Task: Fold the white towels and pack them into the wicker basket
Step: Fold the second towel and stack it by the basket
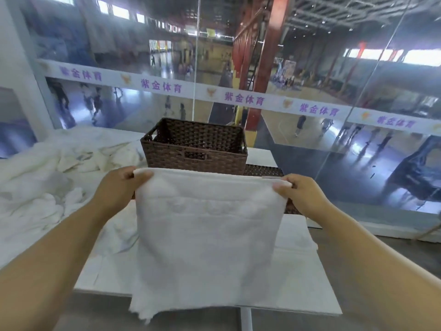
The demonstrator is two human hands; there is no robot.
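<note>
Before the woven wicker basket (194, 149), both hands pinch a soft white towel (207, 235).

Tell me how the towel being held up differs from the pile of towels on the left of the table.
The held towel hangs flat and smooth, pinched at its top corners by the left hand and right hand; the pile lies crumpled on the table, untouched. The held towel is a single piece in front of the wicker basket; the pile is a heap of several, beside the basket. Both are white cloth, and neither is in the basket.
</note>
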